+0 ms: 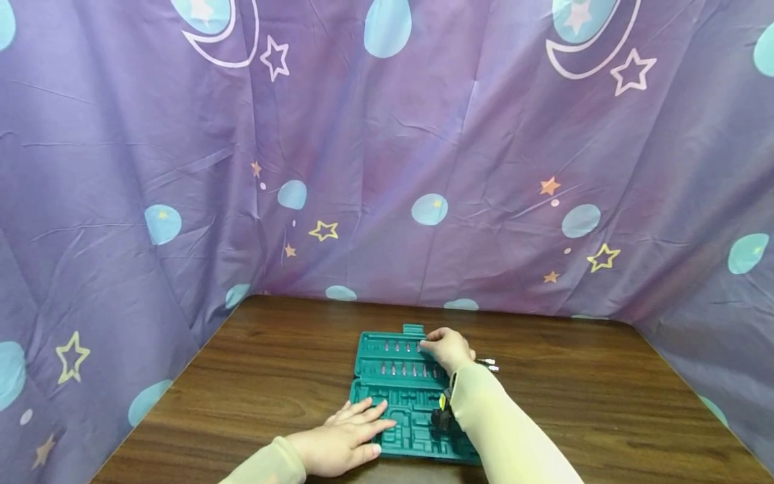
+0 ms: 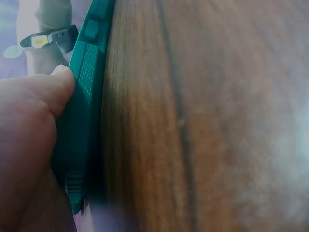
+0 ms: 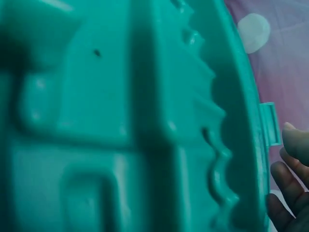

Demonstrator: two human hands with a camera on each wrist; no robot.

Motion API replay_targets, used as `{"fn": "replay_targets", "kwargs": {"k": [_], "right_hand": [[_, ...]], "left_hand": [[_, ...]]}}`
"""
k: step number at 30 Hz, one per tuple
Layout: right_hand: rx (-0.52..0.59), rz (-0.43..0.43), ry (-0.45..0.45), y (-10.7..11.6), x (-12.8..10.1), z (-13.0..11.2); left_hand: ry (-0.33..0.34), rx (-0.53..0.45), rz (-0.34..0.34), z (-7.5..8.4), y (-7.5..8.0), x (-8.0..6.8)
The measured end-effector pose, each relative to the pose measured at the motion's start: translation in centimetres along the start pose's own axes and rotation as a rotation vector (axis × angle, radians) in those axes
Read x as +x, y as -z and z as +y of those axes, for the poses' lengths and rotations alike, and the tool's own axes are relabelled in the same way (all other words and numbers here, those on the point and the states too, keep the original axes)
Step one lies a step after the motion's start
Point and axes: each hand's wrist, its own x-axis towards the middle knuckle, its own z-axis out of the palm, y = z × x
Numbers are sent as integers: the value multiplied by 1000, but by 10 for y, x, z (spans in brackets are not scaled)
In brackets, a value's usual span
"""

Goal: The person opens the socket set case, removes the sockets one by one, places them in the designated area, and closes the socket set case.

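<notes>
Both arms wear long, soft sleeves in a pale yellow-cream colour. The left sleeve (image 1: 266,467) ends at the wrist, just before the bare left hand (image 1: 345,437). The right sleeve (image 1: 508,430) ends at the wrist too, near the bare right hand (image 1: 447,348). A small black band (image 1: 443,410) with a yellow tag sits on the right arm, just behind the wrist.
</notes>
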Motion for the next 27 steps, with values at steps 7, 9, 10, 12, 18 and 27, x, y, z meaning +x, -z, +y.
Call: {"fn": "replay_targets", "kwargs": {"k": [7,9,10,12,18,27], "right_hand": [[-80,-25,-49,-10,-2,3],[-80,-39,-73,-12,-3,2],[-78,-45,-83,-12,-3,2],[-75,-49,-93,-14,-4,0],[-103,-38,-120,-19,-5,-5],[-120,-21,-200,-20,-2,-9]], "left_hand": [[3,-5,-3,0,-2,0],[1,2,2,0,-3,0],[1,3,3,0,-3,0],[-3,4,9,0,-4,1],[-4,-1,22,0,-6,0],[4,0,1,0,-3,0]]}}
